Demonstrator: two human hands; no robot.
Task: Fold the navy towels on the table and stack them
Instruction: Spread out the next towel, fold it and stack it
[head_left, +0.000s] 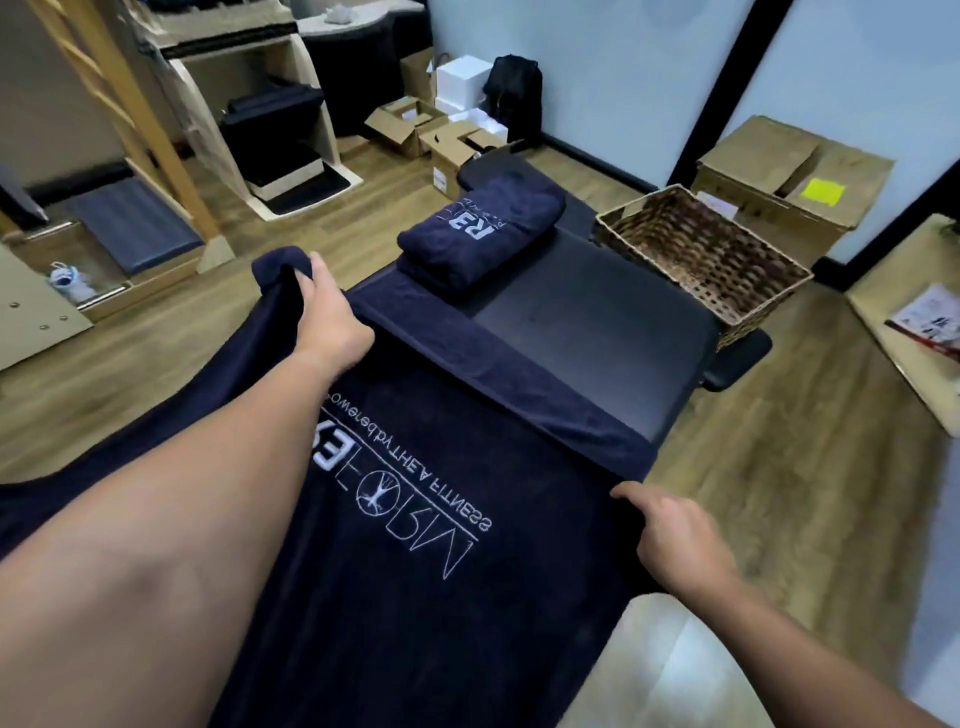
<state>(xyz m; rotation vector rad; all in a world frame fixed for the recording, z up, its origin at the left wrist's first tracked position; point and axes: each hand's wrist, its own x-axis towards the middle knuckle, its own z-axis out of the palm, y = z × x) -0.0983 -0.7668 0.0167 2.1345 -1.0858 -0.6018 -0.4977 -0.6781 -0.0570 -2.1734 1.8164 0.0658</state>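
A large navy towel (426, 545) with white lettering is spread over the near end of the black padded table (597, 332). My left hand (324, 306) grips the towel's far left corner, lifted off the table's left side. My right hand (670, 535) pinches the towel's right edge at the table's right side. A stack of folded navy towels (483, 228) with a white logo lies at the table's far end, apart from both hands.
A wicker basket (701, 249) stands on the floor right of the table. Cardboard boxes (447, 135) sit beyond the far end, a larger one (789, 171) behind the basket. Wooden shelving (249, 114) stands at the left, and a low table with papers (914, 332) at the right.
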